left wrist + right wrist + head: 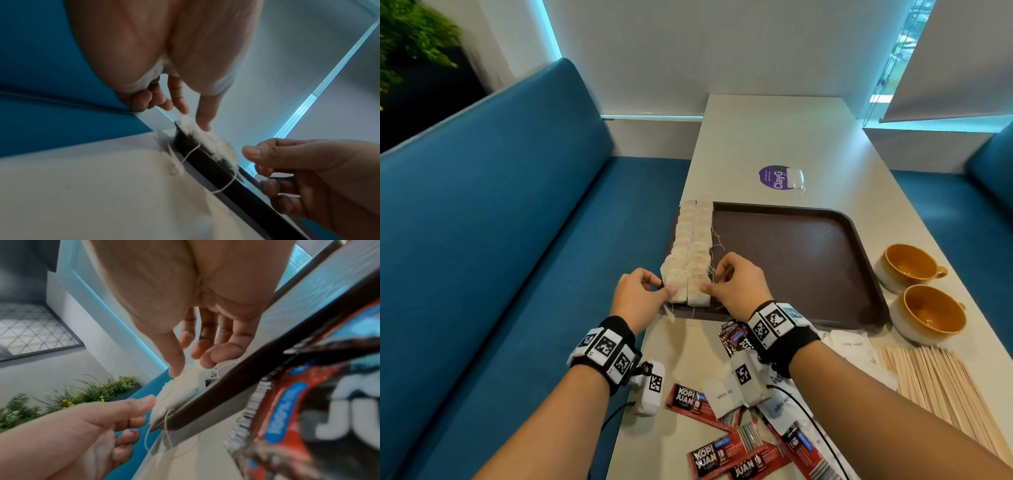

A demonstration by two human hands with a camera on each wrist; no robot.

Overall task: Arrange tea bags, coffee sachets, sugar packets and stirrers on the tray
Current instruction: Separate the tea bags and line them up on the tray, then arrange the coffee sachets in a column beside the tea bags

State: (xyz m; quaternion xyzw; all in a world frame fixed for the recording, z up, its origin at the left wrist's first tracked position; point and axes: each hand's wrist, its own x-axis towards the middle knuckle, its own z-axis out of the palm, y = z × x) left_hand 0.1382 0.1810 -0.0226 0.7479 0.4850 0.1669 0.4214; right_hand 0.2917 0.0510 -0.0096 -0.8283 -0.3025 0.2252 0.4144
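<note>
Two columns of tea bags run along the left side of the brown tray. My left hand pinches the left edge of the nearest left tea bag. My right hand pinches the right edge of the nearest right tea bag. In the left wrist view, the left hand meets the tea bag at the tray rim. In the right wrist view, the right hand closes on a tea bag.
Red coffee sachets, white sugar packets and wooden stirrers lie on the table near me. Two orange cups stand right of the tray. A stray tea bag lies beyond it. A blue bench runs along the left.
</note>
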